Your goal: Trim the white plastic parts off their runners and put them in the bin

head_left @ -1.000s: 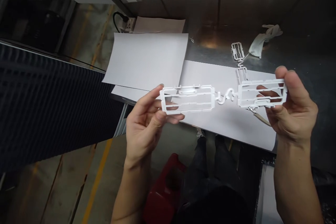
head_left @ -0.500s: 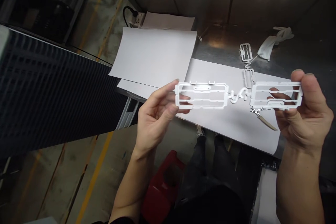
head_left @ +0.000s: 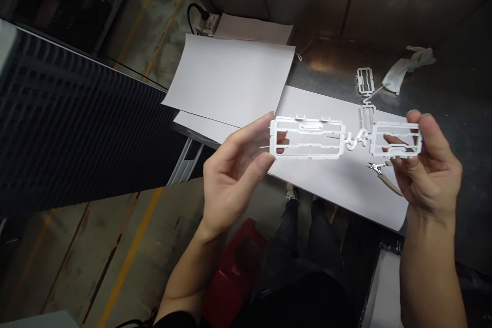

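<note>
Between my hands, above the bench, is a white plastic part made of two rectangular frames joined by a curved S-shaped piece. My left hand (head_left: pixel 234 174) pinches the outer end of the left white plastic frame (head_left: pixel 309 158). The right frame's outer end is gripped by my right hand (head_left: pixel 432 169), with some fingers showing through its openings. The right frame (head_left: pixel 395 134) is turned somewhat away, so it looks shorter. Below it, side cutters (head_left: pixel 388 182) with beige handles lie on a white sheet (head_left: pixel 334 184), partly hidden by my right hand. A similar white part (head_left: pixel 365 81) lies farther back.
Large white sheets (head_left: pixel 234 72) lie at the left of the metal bench, beside a power socket (head_left: pixel 211 24) with a black plug. A crumpled white glove-like item (head_left: pixel 400 74) rests at the back right. A red stool (head_left: pixel 230 287) stands below the bench edge.
My right hand has moved left and turned its end of the white part, so the right frame looks narrower. My left hand has shifted slightly right. The camera view has shifted a little.
</note>
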Action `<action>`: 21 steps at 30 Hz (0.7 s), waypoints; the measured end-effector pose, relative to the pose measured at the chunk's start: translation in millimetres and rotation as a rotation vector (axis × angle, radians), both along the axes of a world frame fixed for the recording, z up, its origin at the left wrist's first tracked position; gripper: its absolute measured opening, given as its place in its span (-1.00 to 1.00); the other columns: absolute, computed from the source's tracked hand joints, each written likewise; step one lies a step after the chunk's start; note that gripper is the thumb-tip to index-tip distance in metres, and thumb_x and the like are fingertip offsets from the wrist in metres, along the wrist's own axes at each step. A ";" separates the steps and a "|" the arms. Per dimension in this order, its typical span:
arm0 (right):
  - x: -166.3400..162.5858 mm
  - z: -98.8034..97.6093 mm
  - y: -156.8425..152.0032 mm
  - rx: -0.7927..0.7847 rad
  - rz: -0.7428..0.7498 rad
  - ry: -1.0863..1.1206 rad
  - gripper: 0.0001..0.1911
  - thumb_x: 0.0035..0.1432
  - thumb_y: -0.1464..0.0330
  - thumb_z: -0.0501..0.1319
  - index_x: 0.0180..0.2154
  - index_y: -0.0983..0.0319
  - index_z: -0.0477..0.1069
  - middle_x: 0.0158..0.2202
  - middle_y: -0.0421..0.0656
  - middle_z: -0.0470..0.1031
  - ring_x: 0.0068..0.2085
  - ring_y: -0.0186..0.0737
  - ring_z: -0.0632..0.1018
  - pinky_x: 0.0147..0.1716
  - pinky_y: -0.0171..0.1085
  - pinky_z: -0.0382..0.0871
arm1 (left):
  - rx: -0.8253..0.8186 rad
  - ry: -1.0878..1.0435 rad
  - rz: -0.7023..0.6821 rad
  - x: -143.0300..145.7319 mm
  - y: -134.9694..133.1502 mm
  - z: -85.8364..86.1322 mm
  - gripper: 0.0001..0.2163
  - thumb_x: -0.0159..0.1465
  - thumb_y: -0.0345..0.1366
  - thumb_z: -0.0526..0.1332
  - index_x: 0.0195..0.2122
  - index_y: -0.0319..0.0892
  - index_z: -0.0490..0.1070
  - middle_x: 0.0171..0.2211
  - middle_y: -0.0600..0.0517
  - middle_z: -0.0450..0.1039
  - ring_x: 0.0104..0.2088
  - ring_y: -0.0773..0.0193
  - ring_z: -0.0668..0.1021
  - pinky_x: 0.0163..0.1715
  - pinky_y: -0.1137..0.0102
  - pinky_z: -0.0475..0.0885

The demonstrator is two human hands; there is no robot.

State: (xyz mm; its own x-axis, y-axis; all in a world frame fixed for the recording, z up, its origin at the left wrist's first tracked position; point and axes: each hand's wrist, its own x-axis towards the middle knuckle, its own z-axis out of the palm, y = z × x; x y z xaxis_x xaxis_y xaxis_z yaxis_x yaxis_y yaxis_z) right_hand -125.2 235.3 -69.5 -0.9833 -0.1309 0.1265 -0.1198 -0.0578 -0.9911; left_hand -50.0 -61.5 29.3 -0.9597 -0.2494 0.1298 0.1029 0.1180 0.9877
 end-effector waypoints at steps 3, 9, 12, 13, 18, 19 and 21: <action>-0.5 -15.8 -0.8 -0.022 0.062 -0.081 -0.37 0.24 0.32 0.38 0.27 -0.25 0.38 0.44 -0.23 0.22 0.20 0.10 0.56 0.17 0.02 0.55 | -0.075 0.020 -0.022 1.1 8.6 11.7 -0.63 0.37 -0.29 0.33 0.20 0.09 0.50 0.04 0.02 0.60 -0.01 0.09 0.65 0.06 0.11 0.66; -4.9 -31.4 1.2 -0.051 0.130 -0.114 -0.38 0.27 0.32 0.38 0.29 -0.22 0.38 0.41 -0.22 0.27 0.21 0.00 0.56 0.21 -0.09 0.52 | -0.191 0.094 -0.135 -1.7 4.8 23.6 -0.59 0.35 -0.37 0.35 0.20 0.07 0.50 0.11 0.03 0.55 0.09 0.10 0.59 0.09 0.18 0.62; -5.0 -12.9 -0.7 -0.005 0.120 -0.082 -0.54 0.26 0.30 0.43 0.18 -0.08 0.53 0.18 -0.16 0.56 0.03 -0.14 0.66 0.01 -0.23 0.63 | -0.130 -0.025 -0.034 -7.5 -12.5 15.1 -0.70 0.39 -0.25 0.32 0.13 0.00 0.53 0.08 0.02 0.56 0.08 0.14 0.60 0.11 0.25 0.60; -4.2 -2.4 -2.8 0.039 0.115 -0.078 -0.67 0.29 0.26 0.42 0.08 -0.02 0.60 0.02 -0.15 0.64 -0.10 -0.19 0.69 -0.14 -0.28 0.65 | -0.090 -0.079 0.015 -10.1 -19.3 10.1 -0.77 0.39 -0.19 0.32 0.04 -0.04 0.56 0.00 0.02 0.59 0.01 0.17 0.63 0.05 0.29 0.62; 3.4 54.0 -23.6 0.206 0.164 -0.197 -0.66 0.43 0.07 0.23 -0.22 0.13 0.66 -0.50 -0.20 0.54 -0.50 -0.32 0.58 -0.59 -0.37 0.41 | 0.099 -0.317 0.162 -19.5 -40.9 -10.2 -0.73 0.36 -0.07 0.32 -0.38 -0.13 0.51 -0.41 0.08 0.54 -0.49 0.38 0.56 -0.46 0.48 0.58; 5.2 62.0 -27.9 0.193 0.170 -0.229 -0.63 0.43 0.04 0.22 -0.22 0.13 0.66 -0.52 -0.21 0.52 -0.51 -0.32 0.57 -0.62 -0.38 0.37 | 0.108 -0.350 0.167 -19.0 -42.0 -10.3 -0.74 0.36 -0.07 0.32 -0.38 -0.13 0.52 -0.41 0.08 0.53 -0.51 0.39 0.54 -0.51 0.48 0.55; 8.0 72.6 -34.3 0.134 0.149 -0.276 -0.61 0.42 0.01 0.21 -0.25 0.13 0.64 -0.55 -0.21 0.51 -0.56 -0.34 0.54 -0.68 -0.39 0.29 | 0.100 -0.383 0.168 -16.2 -42.3 -7.0 -0.74 0.36 -0.08 0.31 -0.39 -0.13 0.53 -0.42 0.07 0.52 -0.53 0.38 0.54 -0.55 0.46 0.52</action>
State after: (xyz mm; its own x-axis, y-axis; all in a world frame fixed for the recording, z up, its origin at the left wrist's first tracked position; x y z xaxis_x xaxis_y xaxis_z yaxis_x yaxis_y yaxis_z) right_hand -117.1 200.9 3.1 -0.9469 -0.2729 -0.1699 0.1542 0.0782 -0.9849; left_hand -66.2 -103.8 22.3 -0.8790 -0.3993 -0.2607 -0.2859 0.0038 0.9582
